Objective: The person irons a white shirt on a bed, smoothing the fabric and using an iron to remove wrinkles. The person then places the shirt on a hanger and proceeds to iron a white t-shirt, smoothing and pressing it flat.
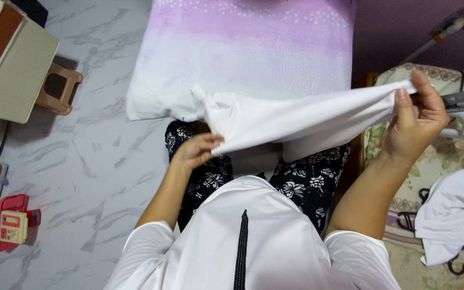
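Head view, looking down over the lap.

White cloth (296, 121) is held in the air, stretched between both hands, above the knees and the black floral trousers (302, 182). Nothing carries it; it hangs free in front of the near edge of the pink-and-white bedding (243, 59) spread on the marble floor (98, 134).

Long axis: runs from lower left to upper right, rising toward the right hand.

Left hand (197, 151): fingers curled closed over the cloth's lower left end, thumb side up, close to the body. The bunched corner of the cloth pokes out just above and beyond this hand.

Right hand (417, 121): raised higher and farther out, thumb and fingertips pinched tight on the cloth's narrow upper right end. Only a small tip of fabric shows past the pinch.

Cloth is taut along its top edge; the lower edge sags slightly toward the knees in the middle. The bulk of the fabric sits nearer the left hand; the right end tapers to a thin strip.

Beside the right forearm: a floral-covered surface (447, 161) with a second crumpled white garment (455, 212) lying on it, well apart from the held cloth.
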